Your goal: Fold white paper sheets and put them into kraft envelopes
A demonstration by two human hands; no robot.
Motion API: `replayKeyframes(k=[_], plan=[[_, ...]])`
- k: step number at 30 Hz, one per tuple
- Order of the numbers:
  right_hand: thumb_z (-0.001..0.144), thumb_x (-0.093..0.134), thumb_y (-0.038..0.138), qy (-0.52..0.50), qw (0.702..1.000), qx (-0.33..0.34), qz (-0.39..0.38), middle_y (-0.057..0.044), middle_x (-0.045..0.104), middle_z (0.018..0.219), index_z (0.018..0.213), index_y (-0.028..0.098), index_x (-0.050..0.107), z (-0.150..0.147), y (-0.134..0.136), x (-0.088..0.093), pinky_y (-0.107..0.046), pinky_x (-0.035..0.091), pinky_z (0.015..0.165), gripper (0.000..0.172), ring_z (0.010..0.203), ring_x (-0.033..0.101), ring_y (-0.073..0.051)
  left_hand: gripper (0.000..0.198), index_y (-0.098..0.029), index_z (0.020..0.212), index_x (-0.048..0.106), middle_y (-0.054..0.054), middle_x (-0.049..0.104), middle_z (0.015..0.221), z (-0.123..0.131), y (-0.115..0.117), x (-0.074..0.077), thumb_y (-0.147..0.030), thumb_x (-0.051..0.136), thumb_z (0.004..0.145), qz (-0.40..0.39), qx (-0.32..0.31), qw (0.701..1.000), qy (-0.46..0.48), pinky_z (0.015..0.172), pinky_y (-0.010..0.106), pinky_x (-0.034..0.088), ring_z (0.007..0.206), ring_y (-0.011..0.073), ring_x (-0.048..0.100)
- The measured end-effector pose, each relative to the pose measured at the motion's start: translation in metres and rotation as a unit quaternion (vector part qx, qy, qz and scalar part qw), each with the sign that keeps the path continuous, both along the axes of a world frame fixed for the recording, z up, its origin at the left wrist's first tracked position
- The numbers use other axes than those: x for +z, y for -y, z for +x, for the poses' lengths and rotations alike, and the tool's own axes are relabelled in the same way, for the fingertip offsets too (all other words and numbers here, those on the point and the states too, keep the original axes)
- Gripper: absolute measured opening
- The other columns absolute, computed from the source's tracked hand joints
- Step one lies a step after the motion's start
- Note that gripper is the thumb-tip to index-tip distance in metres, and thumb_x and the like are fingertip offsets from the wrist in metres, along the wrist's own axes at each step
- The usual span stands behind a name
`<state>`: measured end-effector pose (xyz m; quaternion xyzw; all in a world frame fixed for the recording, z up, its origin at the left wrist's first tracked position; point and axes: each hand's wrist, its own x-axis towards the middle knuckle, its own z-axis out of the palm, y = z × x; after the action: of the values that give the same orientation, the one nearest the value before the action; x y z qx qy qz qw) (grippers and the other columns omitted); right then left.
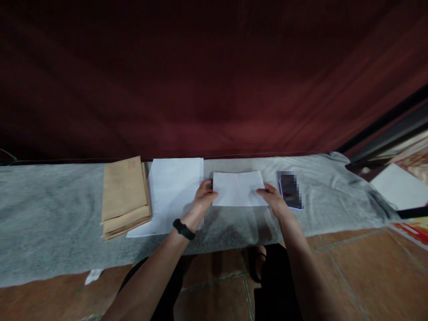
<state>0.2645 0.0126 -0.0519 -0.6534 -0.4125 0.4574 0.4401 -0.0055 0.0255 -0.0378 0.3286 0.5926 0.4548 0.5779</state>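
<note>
Count: one white paper in work, at the middle of the counter (321, 221). Left hand (203, 195) and right hand (272, 196) both nearly closed, pinching its two short sides, thumbs on top. We can't tell whether the white paper (238, 189) touches the cloth below.

Left of it: one pile of large sheets (177, 183), at least two; then one stack of brown envelopes (123, 189), several, exact count unclear, overlapping the sheets' left edge. Right: one phone (289, 189), flat, just beside the right hand. One black wristband (183, 229) on the left wrist.

Surface: long and narrow, under a wrinkled grey cloth (60, 209). Room: dim, dark red curtain (214, 80) behind, brown tile floor (361, 267), one white scrap (93, 276) by the counter's front edge.
</note>
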Motion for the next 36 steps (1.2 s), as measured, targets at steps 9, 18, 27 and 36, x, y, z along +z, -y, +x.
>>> replayKeyframes(k=[9,18,27,36], plan=[[0.097,0.042,0.024,0.451,0.867,0.078,0.198,-0.015,0.062,0.131,0.130,0.017,0.061,-0.049,0.007,-0.008,-0.046,0.044,0.105,0.039,0.124,0.055,-0.029,0.085,-0.019,0.143,0.051,-0.006,0.059,0.060,0.003,0.011,-0.004,-0.004,0.060,0.059,0.078,-0.100,0.974,-0.187,0.073,0.027,0.051,0.061,0.0179,0.061],[0.104,0.035,0.038,0.537,0.799,0.208,0.175,-0.011,0.039,0.158,0.150,0.018,0.043,-0.089,0.014,-0.026,-0.048,0.027,0.119,0.050,0.145,0.035,-0.028,0.036,-0.018,0.119,0.067,0.014,0.073,0.100,0.003,0.021,0.015,-0.017,0.051,0.087,0.120,-0.205,0.813,-0.531,0.097,0.046,0.047,0.101,0.0314,0.067],[0.098,0.042,0.024,0.569,0.767,0.233,0.183,-0.012,0.034,0.160,0.154,0.012,0.034,-0.084,0.019,-0.029,-0.046,0.021,0.122,0.058,0.148,0.030,-0.028,0.061,-0.017,0.154,0.032,0.012,0.038,0.159,0.056,0.023,-0.013,-0.044,0.039,0.100,0.318,-0.275,0.758,-0.498,0.123,0.048,0.019,0.149,0.0266,0.028],[0.104,0.031,0.035,0.557,0.795,0.171,0.168,-0.012,0.036,0.159,0.154,0.015,0.035,-0.060,0.015,-0.032,-0.049,0.025,0.119,0.054,0.147,0.032,-0.028,0.063,-0.011,0.154,0.032,0.015,0.032,0.161,0.041,0.013,-0.038,-0.043,0.036,0.100,0.296,-0.238,0.730,-0.568,0.124,0.049,0.016,0.152,0.0262,0.022]])
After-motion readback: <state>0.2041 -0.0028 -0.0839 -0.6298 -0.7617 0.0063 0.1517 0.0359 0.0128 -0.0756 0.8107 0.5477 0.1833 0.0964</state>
